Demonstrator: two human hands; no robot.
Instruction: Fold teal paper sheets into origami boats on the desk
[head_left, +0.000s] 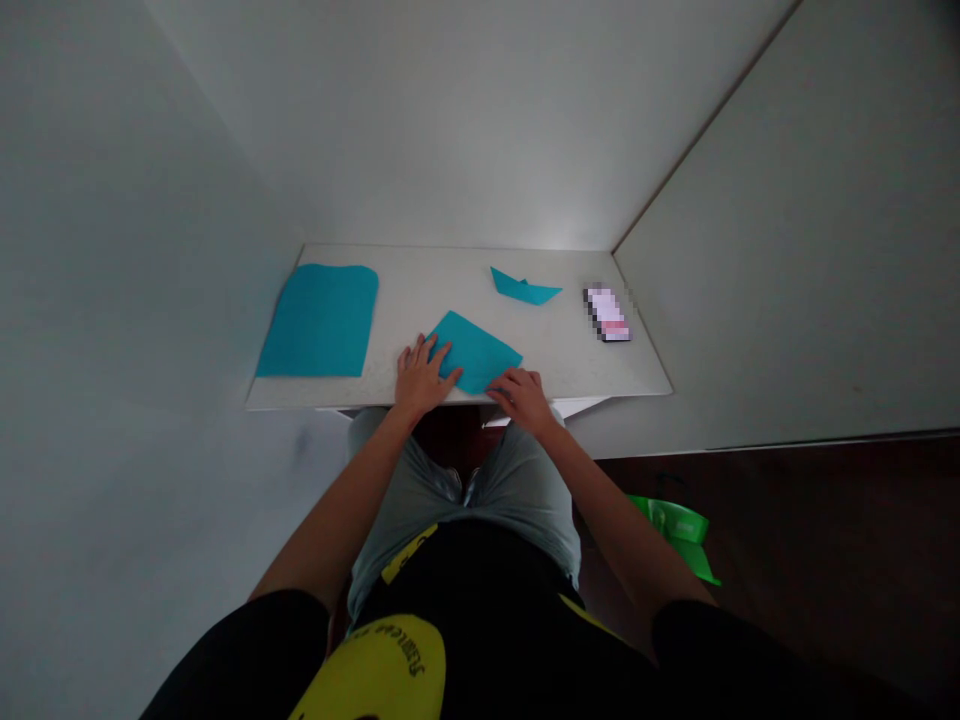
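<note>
Blue paper (480, 345), flat and close to me

Near the front edge of the white table (431, 280), my right hand (523, 396) is narrowed, fingers bent at the paper's lower right corner; whether they pinch it, I cannot tell. My left hand (425, 378) is spread wide, fingertips resting on the paper's left side. Off to the left lies a larger blue sheet (319, 320). Farther back, right of centre, sits a blue paper boat (526, 290), with a phone (608, 314) beside it.

Plain turquoise folded paper (480, 350). Left of it: rectangular turquoise paper sheet (321, 325). Beyond it: turquoise paper boat (528, 292). Beneath it: white rectangular tabletop (427, 275). On its near side: black cloth shirt (514, 605), yellow-patched.
</note>
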